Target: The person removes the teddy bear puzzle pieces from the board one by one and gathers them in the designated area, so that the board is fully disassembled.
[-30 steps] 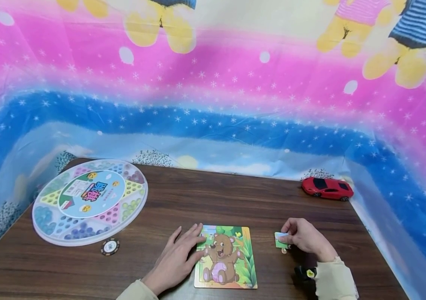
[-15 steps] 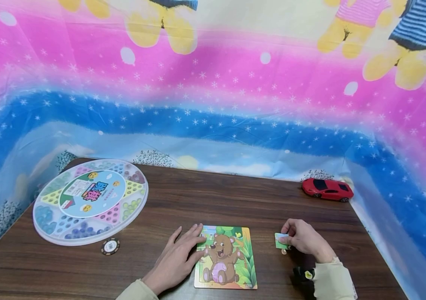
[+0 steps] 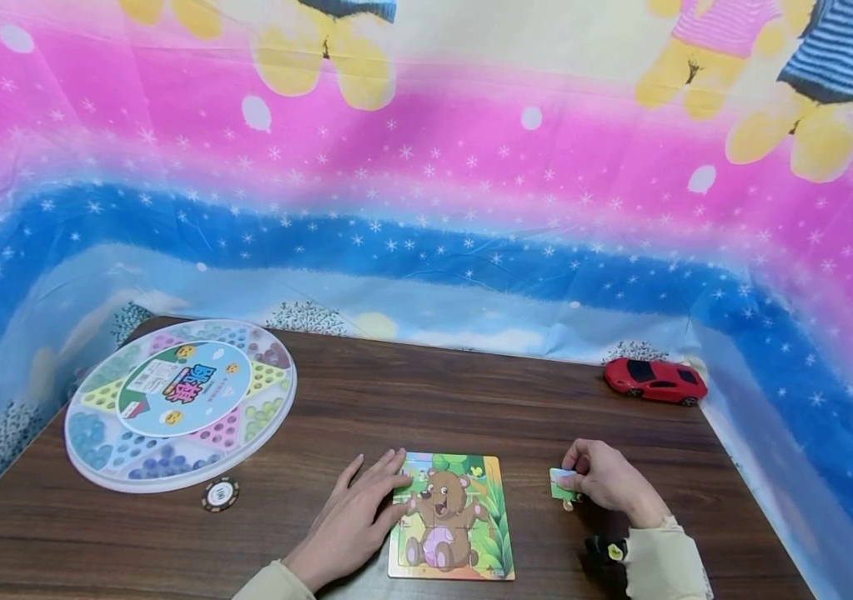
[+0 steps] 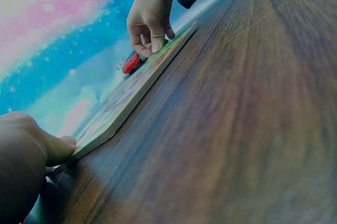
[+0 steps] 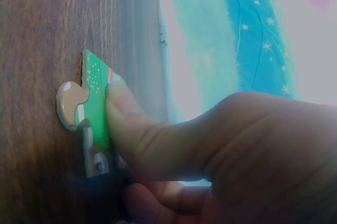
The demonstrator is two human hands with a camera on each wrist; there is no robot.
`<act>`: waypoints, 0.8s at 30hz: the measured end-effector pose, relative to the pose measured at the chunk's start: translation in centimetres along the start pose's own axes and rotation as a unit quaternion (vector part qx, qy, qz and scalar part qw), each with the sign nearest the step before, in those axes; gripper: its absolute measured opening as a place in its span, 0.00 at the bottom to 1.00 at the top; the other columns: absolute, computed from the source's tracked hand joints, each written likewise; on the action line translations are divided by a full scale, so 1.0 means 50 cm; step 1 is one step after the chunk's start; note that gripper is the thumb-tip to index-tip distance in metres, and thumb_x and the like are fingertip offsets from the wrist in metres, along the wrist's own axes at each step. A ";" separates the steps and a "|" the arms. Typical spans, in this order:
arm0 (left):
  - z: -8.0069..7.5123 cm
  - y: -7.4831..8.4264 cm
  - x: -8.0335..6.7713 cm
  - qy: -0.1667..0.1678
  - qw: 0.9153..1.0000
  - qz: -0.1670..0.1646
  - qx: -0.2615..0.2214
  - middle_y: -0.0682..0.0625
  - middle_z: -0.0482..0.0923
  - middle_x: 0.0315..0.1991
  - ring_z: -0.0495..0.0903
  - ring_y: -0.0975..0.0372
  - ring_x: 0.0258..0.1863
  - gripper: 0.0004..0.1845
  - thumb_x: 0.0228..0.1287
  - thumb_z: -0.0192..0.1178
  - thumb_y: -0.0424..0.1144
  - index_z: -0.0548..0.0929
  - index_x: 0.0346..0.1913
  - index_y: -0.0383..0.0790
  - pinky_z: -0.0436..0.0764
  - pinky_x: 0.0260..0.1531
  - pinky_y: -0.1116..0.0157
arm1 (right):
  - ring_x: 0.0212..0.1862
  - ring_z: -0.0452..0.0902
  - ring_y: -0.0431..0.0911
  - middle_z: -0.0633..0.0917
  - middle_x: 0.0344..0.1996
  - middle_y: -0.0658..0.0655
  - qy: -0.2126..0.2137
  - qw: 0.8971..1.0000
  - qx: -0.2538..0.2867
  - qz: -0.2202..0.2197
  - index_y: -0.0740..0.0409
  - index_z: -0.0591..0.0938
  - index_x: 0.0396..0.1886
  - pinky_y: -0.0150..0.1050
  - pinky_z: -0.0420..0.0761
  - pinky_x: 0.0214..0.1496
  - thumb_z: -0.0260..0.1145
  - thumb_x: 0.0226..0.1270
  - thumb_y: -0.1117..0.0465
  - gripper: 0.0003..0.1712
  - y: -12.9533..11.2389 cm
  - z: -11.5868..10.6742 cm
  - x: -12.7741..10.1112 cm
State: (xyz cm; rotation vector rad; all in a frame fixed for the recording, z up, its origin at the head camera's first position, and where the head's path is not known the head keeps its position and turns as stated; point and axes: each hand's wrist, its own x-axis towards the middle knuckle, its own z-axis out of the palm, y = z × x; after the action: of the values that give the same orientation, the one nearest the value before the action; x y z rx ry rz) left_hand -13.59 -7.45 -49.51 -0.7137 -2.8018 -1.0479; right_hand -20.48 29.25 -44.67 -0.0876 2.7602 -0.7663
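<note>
A bear jigsaw board lies on the wooden table near its front edge. My left hand rests flat on the table with straight fingers touching the board's left edge. To the right of the board, my right hand pinches a small green puzzle piece, thumb on top of the piece, which is on or just above the table.
A round white marble-game tray sits at the back left, with a poker chip in front of it. A red toy car stands at the back right corner. A colourful cloth walls the table.
The right hand with the puzzle piece has shifted very slightly. The left hand and the board have stayed where they were.
</note>
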 end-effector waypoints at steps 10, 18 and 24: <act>0.000 0.000 0.000 0.001 1.000 -0.001 0.005 0.48 0.62 0.72 0.58 0.56 0.72 0.20 0.71 0.57 0.49 0.79 0.60 0.44 0.46 0.71 0.45 | 0.29 0.70 0.45 0.76 0.28 0.54 -0.002 1.000 -0.010 0.004 0.58 0.77 0.33 0.40 0.74 0.31 0.71 0.62 0.63 0.10 -0.001 0.000 0.004; 0.001 0.000 -0.001 0.002 1.000 0.001 0.004 0.47 0.62 0.72 0.58 0.55 0.72 0.20 0.70 0.57 0.48 0.79 0.60 0.43 0.46 0.71 0.45 | 0.34 0.69 0.47 0.73 0.35 0.56 0.011 0.998 -0.053 -0.007 0.58 0.76 0.34 0.43 0.75 0.37 0.72 0.60 0.63 0.12 -0.018 0.002 0.000; 0.000 -0.001 0.000 -0.001 1.000 0.002 0.000 0.47 0.62 0.72 0.58 0.55 0.72 0.20 0.70 0.57 0.48 0.79 0.60 0.43 0.46 0.70 0.44 | 0.34 0.69 0.46 0.73 0.34 0.54 0.043 0.995 -0.084 -0.029 0.56 0.76 0.35 0.43 0.75 0.37 0.72 0.58 0.67 0.12 -0.051 0.005 -0.010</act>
State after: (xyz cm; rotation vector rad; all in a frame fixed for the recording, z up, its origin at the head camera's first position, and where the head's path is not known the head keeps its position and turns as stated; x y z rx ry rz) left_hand -13.60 -7.48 -49.52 -0.7207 -2.7998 -1.0481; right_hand -19.98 27.01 -43.43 -0.1733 2.9117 -0.5623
